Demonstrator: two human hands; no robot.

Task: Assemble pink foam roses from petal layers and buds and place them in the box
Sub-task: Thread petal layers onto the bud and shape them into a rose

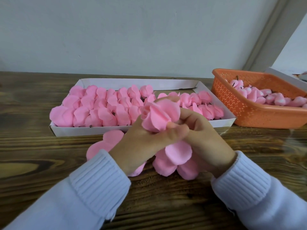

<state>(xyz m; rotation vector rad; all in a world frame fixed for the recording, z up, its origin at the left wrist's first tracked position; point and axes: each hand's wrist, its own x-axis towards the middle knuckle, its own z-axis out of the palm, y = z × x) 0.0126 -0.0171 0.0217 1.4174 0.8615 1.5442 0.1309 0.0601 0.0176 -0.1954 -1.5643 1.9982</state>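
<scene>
A dark wooden table [33,155] fills the lower half of the frame, backed by a pale wall [132,30] across the top. A shallow white box [86,130] is set at the centre of the frame, and it is packed with rows of finished pink roses [103,107], with a bare strip left along its far edge. An orange perforated basket [249,112] is seen at the right edge, just beside the box, and pink buds [265,97] with dark stems are heaped inside it. Two light ribbed sleeves [99,176] enter from the bottom corners. Loose flat petal layers [167,165] are spread on the table in front of the box, partly hidden under the wrists. The left hand [141,143] and the right hand [204,135] are brought together at mid-frame, above those layers and in front of the box's near wall. A half-made rose [159,117] is held between them: its base is gripped by the curled fingers of the left hand, and its right side is pinched by the bent fingers of the right hand. The fingertips are blurred, so the exact contact cannot be made out.
</scene>
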